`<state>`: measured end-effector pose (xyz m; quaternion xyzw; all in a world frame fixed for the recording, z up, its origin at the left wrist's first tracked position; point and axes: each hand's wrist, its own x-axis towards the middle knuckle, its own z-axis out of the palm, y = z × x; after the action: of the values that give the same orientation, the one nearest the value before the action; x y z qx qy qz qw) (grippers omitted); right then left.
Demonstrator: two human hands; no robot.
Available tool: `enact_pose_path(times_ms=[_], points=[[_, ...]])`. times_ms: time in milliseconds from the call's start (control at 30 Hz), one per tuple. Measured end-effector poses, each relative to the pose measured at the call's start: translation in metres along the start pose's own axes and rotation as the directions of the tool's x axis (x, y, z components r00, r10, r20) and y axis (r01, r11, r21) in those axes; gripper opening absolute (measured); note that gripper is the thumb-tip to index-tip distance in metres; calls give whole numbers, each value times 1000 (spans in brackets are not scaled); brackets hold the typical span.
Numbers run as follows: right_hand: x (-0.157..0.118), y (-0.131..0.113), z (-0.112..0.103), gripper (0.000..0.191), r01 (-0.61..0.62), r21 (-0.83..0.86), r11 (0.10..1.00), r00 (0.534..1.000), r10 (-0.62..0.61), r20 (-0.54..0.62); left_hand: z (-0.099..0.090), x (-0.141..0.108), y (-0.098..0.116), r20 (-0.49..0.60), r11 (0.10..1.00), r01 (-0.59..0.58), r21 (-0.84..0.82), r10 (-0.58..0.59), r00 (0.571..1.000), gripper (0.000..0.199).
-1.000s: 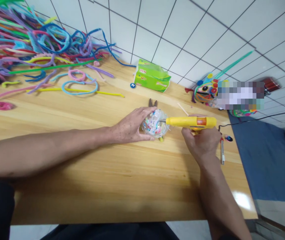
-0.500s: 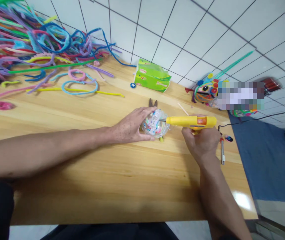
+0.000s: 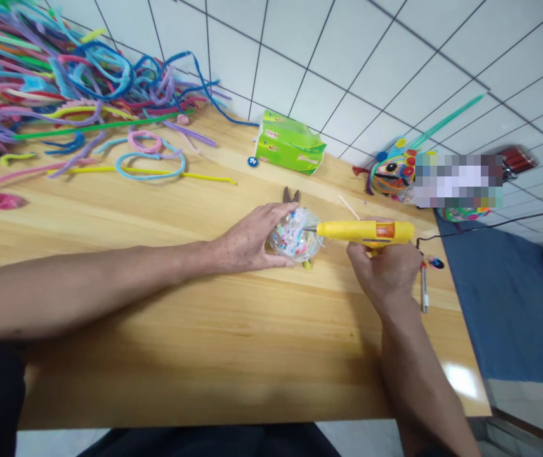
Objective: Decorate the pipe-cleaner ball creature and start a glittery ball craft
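Note:
My left hand (image 3: pixel 245 240) curves round the left side of a clear, rounded piece (image 3: pixel 297 235) with many coloured specks in it; its exact kind I cannot make out. In my right hand (image 3: pixel 390 266) is a yellow hot glue gun (image 3: pixel 364 231), held level with its metal nozzle pointing left. The nozzle tip lies over the speckled piece; whether it touches I cannot tell. Behind the piece, dark plier jaws (image 3: pixel 291 195) stick out, the rest hidden by the hand and the piece. A small yellowish end (image 3: pixel 307 264) shows at its near side.
Many coloured pipe cleaners (image 3: pixel 85 82) heap at the back left. A green tissue pack (image 3: pixel 290 143) and a blue button (image 3: pixel 252 162) lie near the tiled wall. Decorated crafts (image 3: pixel 392 171) stand back right. A pen-like tool (image 3: pixel 424 289) and a black cord (image 3: pixel 490 223) are on the right.

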<state>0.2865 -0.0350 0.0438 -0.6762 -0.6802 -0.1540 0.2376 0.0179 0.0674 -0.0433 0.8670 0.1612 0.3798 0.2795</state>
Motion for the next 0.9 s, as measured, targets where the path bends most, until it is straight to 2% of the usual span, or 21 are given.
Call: enact_pose_path(times_ms=[200, 400, 533, 667, 733, 800, 900], points=[[0, 1, 2, 34, -7, -35, 999, 1000, 7, -23, 1, -1, -1, -16, 1000, -22, 2, 22, 1000, 108], [2, 0, -2, 32, -33, 5, 999, 998, 32, 45, 0, 0, -1, -15, 1000, -15, -9, 15, 1000, 108], [2, -3, 0, 25, -82, 5, 997, 996, 82, 43, 1, 0, 0, -10, 1000, -3, -4, 3, 1000, 106], [2, -4, 3, 17, -183, 40, 982, 983, 182, 21, 0, 0, 0, -4, 1000, 1, 1, -1, 1000, 107], [6, 0, 3, 24, -269, 75, 960, 963, 268, 27, 0, 0, 0, -4, 1000, -1, -7, 1, 1000, 109], [13, 11, 2, 32, -344, 155, 926, 938, 345, 21, 0, 0, 0, -5, 1000, 7, -14, -7, 1000, 110], [27, 39, 10, 38, -407, 299, 863, 903, 430, -12, -1, -1, 2, 2, 999, 41, -25, -41, 999, 113]])
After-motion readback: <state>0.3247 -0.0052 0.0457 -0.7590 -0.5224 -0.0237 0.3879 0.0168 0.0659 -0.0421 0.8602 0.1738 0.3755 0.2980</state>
